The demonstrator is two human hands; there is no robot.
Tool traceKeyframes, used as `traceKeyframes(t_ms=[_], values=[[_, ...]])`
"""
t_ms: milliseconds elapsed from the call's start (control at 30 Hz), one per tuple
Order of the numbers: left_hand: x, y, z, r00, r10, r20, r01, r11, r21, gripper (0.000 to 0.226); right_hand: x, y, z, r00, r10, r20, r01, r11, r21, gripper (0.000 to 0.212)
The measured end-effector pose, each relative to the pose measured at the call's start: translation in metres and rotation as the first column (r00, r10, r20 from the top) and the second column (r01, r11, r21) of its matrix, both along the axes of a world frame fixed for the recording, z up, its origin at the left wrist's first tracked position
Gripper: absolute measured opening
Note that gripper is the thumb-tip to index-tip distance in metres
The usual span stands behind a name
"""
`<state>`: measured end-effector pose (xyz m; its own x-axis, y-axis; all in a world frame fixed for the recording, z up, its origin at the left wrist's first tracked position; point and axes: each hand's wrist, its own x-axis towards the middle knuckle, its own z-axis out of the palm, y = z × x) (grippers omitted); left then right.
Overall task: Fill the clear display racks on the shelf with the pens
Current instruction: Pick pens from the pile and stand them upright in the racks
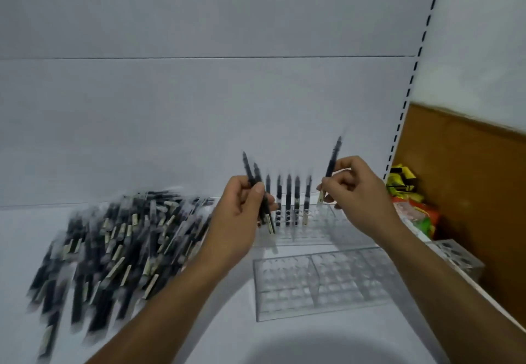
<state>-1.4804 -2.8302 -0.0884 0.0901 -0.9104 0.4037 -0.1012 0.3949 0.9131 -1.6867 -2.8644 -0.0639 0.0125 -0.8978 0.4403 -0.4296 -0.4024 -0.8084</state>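
A big heap of black pens [113, 244] in clear sleeves lies on the white shelf at the left. Two clear racks stand side by side: the far rack [327, 227] holds several upright pens [288, 198] in its back row, and the near rack [321, 281] holds none. My left hand [239, 221] grips two pens [252, 173] upright, just left of the far rack. My right hand [358, 193] pinches one pen [333, 158], tilted, above the right part of the far rack.
The white back panel rises behind the shelf. A slotted upright [410, 87] marks the shelf's right end. Beyond it are colourful packets [410, 201], a brown board [469, 193] and another clear rack [455, 252].
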Motion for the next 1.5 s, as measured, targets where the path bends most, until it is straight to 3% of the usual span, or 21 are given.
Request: traceKeyframes(t_ms=[167, 267, 467, 833, 933, 1100, 1333, 1500], values=[[-0.017, -0.011, -0.011, 0.985, 0.012, 0.171, -0.005, 0.999, -0.039, 0.009, 0.011, -0.014, -0.013, 0.996, -0.067, -0.052, 0.065, 0.997, -0.038, 0.019], [-0.012, -0.017, -0.015, 0.979, 0.03, 0.203, -0.03, 1.0, -0.004, 0.009, 0.013, -0.021, -0.017, 0.986, -0.084, -0.141, 0.086, 0.996, 0.009, 0.017], [-0.007, -0.022, -0.016, 0.95, 0.02, 0.312, -0.036, 0.998, 0.046, 0.012, 0.004, -0.027, -0.014, 0.977, -0.116, -0.177, 0.127, 0.991, 0.049, 0.017], [-0.007, -0.023, -0.016, 0.955, 0.0, 0.296, -0.014, 0.999, 0.046, 0.012, -0.004, -0.032, -0.014, 0.899, 0.009, -0.439, 0.053, 0.99, 0.129, 0.019], [-0.007, -0.023, -0.017, 0.957, -0.01, 0.29, -0.003, 0.999, 0.044, 0.012, -0.007, -0.034, -0.007, 0.855, 0.042, -0.516, 0.05, 0.985, 0.163, 0.012], [-0.007, -0.024, -0.018, 0.958, -0.019, 0.285, 0.006, 0.999, 0.046, 0.011, -0.006, -0.038, 0.007, 0.775, 0.04, -0.631, 0.082, 0.983, 0.164, 0.018], [-0.006, -0.026, -0.02, 0.96, -0.019, 0.279, 0.008, 0.999, 0.04, 0.011, 0.0, -0.046, 0.022, 0.589, 0.173, -0.79, 0.074, 0.961, 0.266, 0.023], [-0.006, -0.028, -0.021, 0.964, -0.023, 0.266, 0.013, 0.999, 0.043, 0.011, -0.016, -0.037, 0.024, 0.56, 0.334, -0.758, 0.019, 0.91, 0.415, 0.066]])
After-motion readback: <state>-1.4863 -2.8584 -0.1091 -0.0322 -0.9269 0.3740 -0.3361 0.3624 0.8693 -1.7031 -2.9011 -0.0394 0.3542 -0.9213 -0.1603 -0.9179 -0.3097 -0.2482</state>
